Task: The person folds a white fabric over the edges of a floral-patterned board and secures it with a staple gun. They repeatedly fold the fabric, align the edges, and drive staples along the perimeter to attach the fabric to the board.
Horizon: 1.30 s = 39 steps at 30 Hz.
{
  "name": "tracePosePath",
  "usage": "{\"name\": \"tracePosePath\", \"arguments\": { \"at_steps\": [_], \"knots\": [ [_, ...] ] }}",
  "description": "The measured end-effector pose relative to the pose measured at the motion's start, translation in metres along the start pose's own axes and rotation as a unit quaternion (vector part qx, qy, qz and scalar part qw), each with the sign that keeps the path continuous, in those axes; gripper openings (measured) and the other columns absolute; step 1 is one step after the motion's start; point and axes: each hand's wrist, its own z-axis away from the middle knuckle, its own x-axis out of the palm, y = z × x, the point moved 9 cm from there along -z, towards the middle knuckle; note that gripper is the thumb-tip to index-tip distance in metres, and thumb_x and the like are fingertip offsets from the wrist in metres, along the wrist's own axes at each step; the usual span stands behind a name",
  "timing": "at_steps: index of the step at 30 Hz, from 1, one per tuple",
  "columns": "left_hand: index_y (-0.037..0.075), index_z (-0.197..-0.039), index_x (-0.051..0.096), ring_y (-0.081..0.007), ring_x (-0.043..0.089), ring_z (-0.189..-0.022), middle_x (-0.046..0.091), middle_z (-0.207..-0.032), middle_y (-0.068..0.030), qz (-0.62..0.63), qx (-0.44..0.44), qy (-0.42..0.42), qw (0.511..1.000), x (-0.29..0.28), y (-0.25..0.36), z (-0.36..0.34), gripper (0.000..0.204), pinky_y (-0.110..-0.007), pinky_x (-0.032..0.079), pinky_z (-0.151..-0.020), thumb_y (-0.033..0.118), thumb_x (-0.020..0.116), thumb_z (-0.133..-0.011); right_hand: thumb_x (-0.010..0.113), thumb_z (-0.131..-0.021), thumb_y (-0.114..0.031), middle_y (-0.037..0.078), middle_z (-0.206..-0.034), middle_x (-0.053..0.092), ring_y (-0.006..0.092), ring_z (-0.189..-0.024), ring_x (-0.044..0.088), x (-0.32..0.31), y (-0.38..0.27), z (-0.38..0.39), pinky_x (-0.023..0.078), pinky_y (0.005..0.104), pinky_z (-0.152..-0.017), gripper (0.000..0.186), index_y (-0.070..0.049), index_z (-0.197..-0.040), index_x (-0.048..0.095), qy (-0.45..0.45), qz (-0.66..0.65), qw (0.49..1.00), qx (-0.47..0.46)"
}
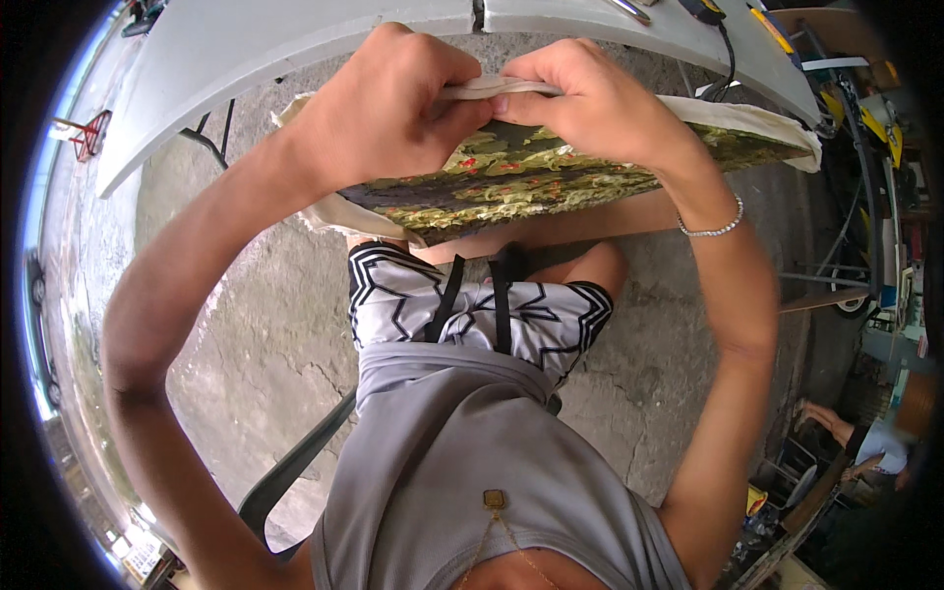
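A painted canvas (511,182) in greens and yellows with red dabs leans across my lap, against the table's near side. Its unpainted cloth border (487,88) is folded up along the far edge. My left hand (398,103) pinches that border from the left, thumb toward me. Close beside it, my right hand (580,93) grips the same border from the right, thumb along the cloth. Both sets of fingers curl over the far side, so most of them are hidden. Loose, frayed cloth shows at the canvas's left and right ends.
Beyond my hands stands a white table (295,39) with a seam in its top. A metal tool (629,10) and a black device with a cable (706,12) lie on it. A cluttered rack (865,128) stands at right. Farther back at lower right is another person (875,447).
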Motion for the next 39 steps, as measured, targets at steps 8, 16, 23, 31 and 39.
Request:
{"name": "tracePosePath", "arguments": {
  "at_steps": [8,16,23,31,39],
  "knots": [
    [-0.005,-0.090,0.065,-0.0130,0.061,-0.074,0.061,-0.074,-0.0085,0.294,-0.285,-0.164,0.897,0.045,-0.058,0.014,0.030,-0.028,0.046,-0.066,0.021,0.072,-0.076,0.067,-0.082,-0.015,-0.001,-0.072,0.062,0.0039,-0.070,0.052,0.013,0.023,0.001,0.042,0.0224,-0.062,0.022,0.006,-0.087,0.066,-0.074,-0.092,0.982,0.149],
    [-0.007,-0.110,0.057,-0.0172,0.059,-0.091,0.061,-0.100,-0.0130,0.385,-0.316,-0.284,0.819,0.072,-0.056,0.026,0.064,-0.028,0.046,-0.080,0.048,0.071,-0.079,0.065,-0.074,-0.008,-0.002,-0.067,0.060,0.0034,-0.063,0.051,0.019,0.030,0.013,0.040,0.0215,-0.055,0.015,0.006,-0.078,0.067,-0.113,-0.133,0.959,0.221],
    [0.000,-0.079,0.065,-0.0073,0.051,-0.053,0.058,-0.065,-0.0005,0.510,-0.189,-0.411,0.732,0.111,-0.036,0.017,0.045,-0.022,0.036,-0.046,0.045,0.070,-0.081,0.066,-0.070,-0.010,-0.002,-0.058,0.055,0.0026,-0.056,0.048,0.015,0.024,0.019,0.035,0.0223,-0.049,0.014,0.004,-0.069,0.064,-0.128,-0.100,0.952,0.258],
    [0.002,-0.077,0.066,-0.0061,0.054,-0.056,0.061,-0.065,-0.0010,0.713,-0.125,-0.248,0.643,0.103,-0.017,0.014,0.014,-0.022,0.040,-0.049,0.014,0.073,-0.081,0.065,-0.085,-0.019,-0.002,-0.062,0.059,0.0038,-0.059,0.049,0.007,0.026,0.026,0.037,0.0255,-0.050,0.022,0.001,-0.077,0.070,-0.058,-0.158,0.938,0.302],
    [0.000,-0.067,0.061,-0.0030,0.047,-0.059,0.055,-0.063,0.0032,0.728,-0.067,-0.158,0.664,0.095,-0.028,0.004,0.025,-0.022,0.033,-0.052,0.014,0.066,-0.087,0.062,-0.088,-0.033,0.013,-0.094,0.064,0.0186,-0.091,0.061,-0.129,0.048,-0.021,0.047,0.0317,-0.084,0.042,0.004,-0.108,0.058,0.189,0.484,0.852,0.056]
  ]
}}
